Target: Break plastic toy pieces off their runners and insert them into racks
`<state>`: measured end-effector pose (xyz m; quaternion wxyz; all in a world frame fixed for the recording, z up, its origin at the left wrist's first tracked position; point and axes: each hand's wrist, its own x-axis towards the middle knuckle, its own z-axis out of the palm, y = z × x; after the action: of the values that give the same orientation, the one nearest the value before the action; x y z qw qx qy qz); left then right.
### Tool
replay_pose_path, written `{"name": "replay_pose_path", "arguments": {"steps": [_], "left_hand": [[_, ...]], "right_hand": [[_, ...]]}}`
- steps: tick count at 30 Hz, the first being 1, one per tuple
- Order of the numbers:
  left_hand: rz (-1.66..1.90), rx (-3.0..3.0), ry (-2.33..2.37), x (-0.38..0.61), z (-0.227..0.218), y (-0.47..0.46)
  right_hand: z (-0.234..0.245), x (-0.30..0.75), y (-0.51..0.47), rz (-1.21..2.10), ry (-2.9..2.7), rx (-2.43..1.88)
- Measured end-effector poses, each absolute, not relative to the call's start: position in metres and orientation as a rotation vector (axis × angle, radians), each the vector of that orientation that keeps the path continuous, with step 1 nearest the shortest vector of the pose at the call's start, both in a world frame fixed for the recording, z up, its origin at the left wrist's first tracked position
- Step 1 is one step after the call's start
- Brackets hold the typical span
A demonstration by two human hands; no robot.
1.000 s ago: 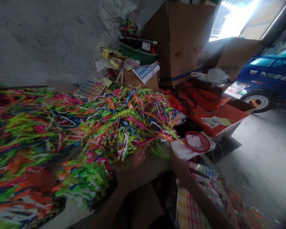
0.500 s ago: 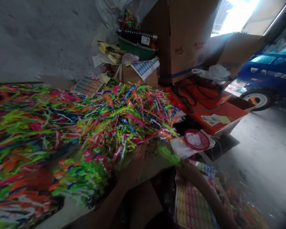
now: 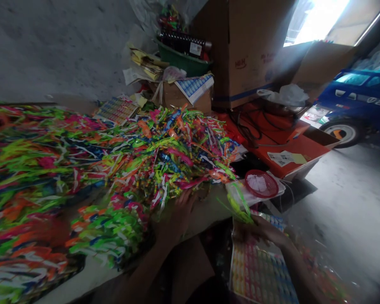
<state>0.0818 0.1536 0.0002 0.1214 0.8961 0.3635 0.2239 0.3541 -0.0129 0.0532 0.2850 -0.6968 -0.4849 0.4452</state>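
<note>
The right hand [image 3: 259,228] has its fingers pinched on some bright green strips [image 3: 241,211], which stick up just below and left of the red basket [image 3: 273,187]. Printed sheets [image 3: 259,272] lie below the basket. Farther left of the basket, the left hand [image 3: 180,211] rests at the near edge of a multicoloured pile [image 3: 164,158]; I cannot tell whether it grips anything. Beyond the basket stands a large cardboard box [image 3: 251,63]; well to its right, a blue vehicle [image 3: 361,99].
</note>
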Motion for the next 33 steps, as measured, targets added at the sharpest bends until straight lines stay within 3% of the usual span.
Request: {"name": "replay_pose_path", "arguments": {"steps": [2, 10, 24, 29, 33], "left_hand": [[0.639, 2.646, 1.076, 0.081, -0.005, 0.150], [0.719, 2.675, 1.396, 0.079, -0.021, 0.123], [0.720, 2.713, 1.666, 0.067, -0.012, 0.120], [0.850, 2.717, 1.586, 0.064, -0.015, 0.105], [0.771, 2.711, 1.273, 0.056, 0.013, 0.074]], "right_hand": [[0.050, 0.354, -0.012, 1.303, -1.305, -1.791], [0.013, 0.332, 0.013, 1.130, -1.240, -1.844], [0.008, 0.288, 0.036, 0.968, -1.180, -1.807], [0.012, 0.275, 0.036, 1.013, -1.159, -1.815], [0.027, 0.254, 0.030, 0.898, -1.250, -1.792]]}}
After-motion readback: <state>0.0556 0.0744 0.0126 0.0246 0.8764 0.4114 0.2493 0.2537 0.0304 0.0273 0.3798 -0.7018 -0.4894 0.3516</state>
